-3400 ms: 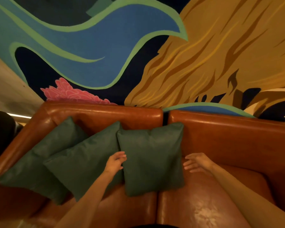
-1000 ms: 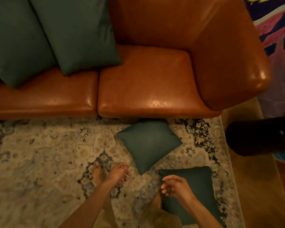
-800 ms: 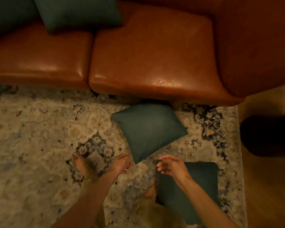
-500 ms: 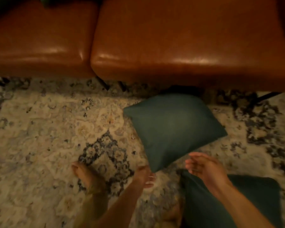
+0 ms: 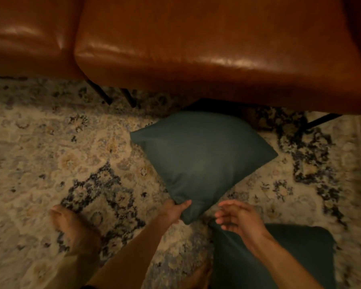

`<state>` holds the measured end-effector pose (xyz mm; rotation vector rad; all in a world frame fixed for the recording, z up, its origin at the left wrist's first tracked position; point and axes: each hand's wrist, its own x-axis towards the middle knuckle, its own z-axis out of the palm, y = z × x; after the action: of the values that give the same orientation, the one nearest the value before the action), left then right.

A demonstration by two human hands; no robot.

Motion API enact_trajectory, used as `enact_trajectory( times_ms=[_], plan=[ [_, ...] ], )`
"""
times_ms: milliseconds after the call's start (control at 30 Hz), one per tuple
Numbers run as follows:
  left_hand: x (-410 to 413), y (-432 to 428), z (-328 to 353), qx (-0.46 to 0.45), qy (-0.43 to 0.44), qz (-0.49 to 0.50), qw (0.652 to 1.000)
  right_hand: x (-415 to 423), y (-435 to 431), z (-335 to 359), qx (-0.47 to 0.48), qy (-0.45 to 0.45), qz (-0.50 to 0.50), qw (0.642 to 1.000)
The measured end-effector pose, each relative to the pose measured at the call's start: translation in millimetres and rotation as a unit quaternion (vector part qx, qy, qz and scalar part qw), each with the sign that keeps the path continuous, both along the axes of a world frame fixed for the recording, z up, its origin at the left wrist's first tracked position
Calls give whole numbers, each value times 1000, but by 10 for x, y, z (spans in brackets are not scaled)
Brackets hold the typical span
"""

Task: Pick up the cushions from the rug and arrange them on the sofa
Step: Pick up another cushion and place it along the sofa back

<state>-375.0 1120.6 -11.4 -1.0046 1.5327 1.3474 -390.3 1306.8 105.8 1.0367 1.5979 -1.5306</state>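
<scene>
Green cushion [image 5: 200, 161] corner pinched in left grip [image 5: 173, 211].

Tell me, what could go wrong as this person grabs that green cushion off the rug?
The left hand pinches only one corner of the near-sofa cushion, so it could slip free while being lifted. A second cushion lies right beside the bare foot area, so a step back may trip on it.

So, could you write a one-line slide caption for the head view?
Left hand grips a corner of a green cushion on the rug; right hand open beside it.
</scene>
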Motion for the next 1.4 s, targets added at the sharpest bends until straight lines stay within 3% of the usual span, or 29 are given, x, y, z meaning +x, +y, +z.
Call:
enact_trajectory(
  times_ms=[133, 433, 567, 700, 833, 1000, 1100, 1267, 1400],
  plan=[
    [-185, 146, 494, 43, 94, 11, 995, -26, 109, 165, 53, -12, 40, 998],
    [-233, 255, 1926, 118, 131, 50, 983, -71, -130, 917, 34, -124, 12, 992],
    [-79, 36, 2337, 59, 134, -33, 989, -82, -369, 1270, 26, -83, -25, 996],
    [-43, -327, 2958, 93, 132, -14, 987, -223, -691, 1797, 22, -27, -88, 996],
    [87, -1030, 3307, 26, 170, -24, 985, -575, -1020, 2489, 44, -44, -68, 996],
    [240, -2269, 3620, -61, 76, 193, 976, -892, -1441, 3272, 47, -106, -2, 993],
    [215, -2919, 3780, -96, 46, 254, 961, -976, -1774, 3626, 29, -112, -23, 993],
    [-208, -4056, 4465, -107, 71, 350, 928, -1138, -2493, 4308, 3, -61, -63, 996],
    [-745, -4712, 4977, -34, 130, 290, 948, -1352, -2917, 4609, -34, -45, -89, 994]
  ],
)
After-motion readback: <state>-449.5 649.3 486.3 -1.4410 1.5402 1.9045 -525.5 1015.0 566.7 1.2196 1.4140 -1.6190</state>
